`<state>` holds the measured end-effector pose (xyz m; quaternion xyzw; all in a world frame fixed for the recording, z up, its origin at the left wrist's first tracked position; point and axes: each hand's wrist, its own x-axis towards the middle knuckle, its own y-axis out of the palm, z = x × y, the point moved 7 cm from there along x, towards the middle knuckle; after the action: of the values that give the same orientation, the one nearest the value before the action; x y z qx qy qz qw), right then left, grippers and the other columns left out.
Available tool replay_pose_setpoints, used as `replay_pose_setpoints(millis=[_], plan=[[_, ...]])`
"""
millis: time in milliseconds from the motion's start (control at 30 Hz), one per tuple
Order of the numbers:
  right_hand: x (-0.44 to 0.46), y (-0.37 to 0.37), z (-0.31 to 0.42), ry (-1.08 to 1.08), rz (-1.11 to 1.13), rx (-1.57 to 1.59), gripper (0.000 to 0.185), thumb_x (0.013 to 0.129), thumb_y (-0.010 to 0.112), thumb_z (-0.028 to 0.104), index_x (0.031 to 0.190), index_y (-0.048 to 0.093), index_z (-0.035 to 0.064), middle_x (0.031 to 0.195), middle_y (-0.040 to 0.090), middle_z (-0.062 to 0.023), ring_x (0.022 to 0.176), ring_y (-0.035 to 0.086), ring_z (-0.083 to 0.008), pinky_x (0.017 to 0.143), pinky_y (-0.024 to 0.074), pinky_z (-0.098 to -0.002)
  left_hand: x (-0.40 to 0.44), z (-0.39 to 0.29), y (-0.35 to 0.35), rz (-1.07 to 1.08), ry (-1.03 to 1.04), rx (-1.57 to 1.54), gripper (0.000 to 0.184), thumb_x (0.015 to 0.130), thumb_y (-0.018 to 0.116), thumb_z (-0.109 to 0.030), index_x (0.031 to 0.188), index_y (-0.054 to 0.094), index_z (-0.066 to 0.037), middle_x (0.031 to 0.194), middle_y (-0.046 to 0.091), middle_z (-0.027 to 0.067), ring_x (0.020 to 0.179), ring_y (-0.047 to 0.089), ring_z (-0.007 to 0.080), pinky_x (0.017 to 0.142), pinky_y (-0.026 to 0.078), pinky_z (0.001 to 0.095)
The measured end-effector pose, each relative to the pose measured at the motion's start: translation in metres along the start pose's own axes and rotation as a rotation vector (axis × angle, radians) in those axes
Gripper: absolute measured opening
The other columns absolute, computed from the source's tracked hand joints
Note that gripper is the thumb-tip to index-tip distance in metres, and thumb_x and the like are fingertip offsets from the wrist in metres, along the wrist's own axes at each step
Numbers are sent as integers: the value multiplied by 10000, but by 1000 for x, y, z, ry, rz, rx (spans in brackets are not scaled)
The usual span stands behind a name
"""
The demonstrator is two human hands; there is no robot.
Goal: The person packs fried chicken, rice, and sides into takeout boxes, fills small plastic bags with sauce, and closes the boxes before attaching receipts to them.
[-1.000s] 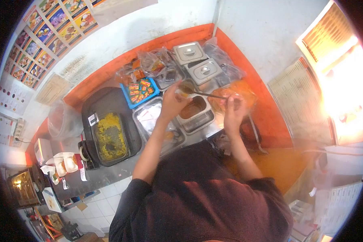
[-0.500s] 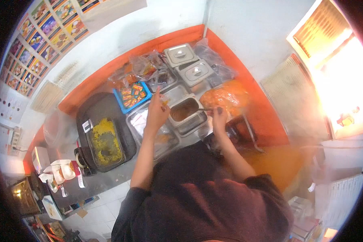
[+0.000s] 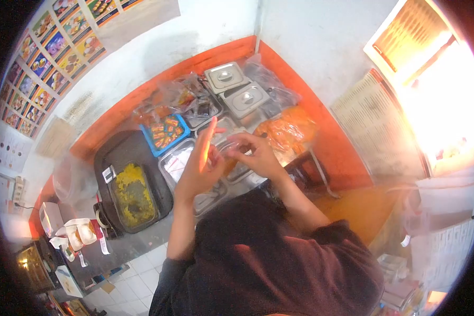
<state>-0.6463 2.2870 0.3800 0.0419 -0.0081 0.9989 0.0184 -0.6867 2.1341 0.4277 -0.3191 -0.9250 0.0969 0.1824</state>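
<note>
My left hand is raised over the metal containers, index finger stretched up, the other fingers curled round something I cannot make out. Close to its right side is my right hand, its thumb and fingers bent together near the left hand's fingertips; whatever is between them is too small to tell. Beneath both hands the metal container of brown sauce is mostly hidden. A clear-covered tray with white packets lies left of my left hand. An orange plastic bag rests beyond my right hand.
A blue basket of small packets stands behind the hands, beside clear bags. Two lidded steel containers are at the back. On the left, a tray of yellow food sits on a black board. Menu sheets hang on the walls.
My right hand has left the dark-handled ladle and moved left to my left hand. The ladle, earlier lifted and then lowered into the sauce container, is now hidden. The view has shifted slightly.
</note>
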Motion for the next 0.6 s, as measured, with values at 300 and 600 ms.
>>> replay_pose_setpoints(millis=[300, 600], plan=[[-7, -4, 34, -120, -85, -331, 177, 900, 774, 108, 1047, 725, 23, 982, 727, -42, 911, 642, -114, 808, 485, -283, -16, 2, -28, -280, 87, -69, 729, 866, 764, 17, 1521, 452, -59, 926, 727, 69, 818, 682, 115, 766, 547, 268], [-4, -12, 8, -100, -39, -122, 68, 935, 714, 16, 976, 659, 21, 999, 662, -35, 965, 613, -125, 871, 470, -274, -16, 6, -24, -303, 142, 77, 505, 879, 726, 49, 1363, 605, -27, 930, 721, 56, 841, 677, 112, 799, 544, 279]])
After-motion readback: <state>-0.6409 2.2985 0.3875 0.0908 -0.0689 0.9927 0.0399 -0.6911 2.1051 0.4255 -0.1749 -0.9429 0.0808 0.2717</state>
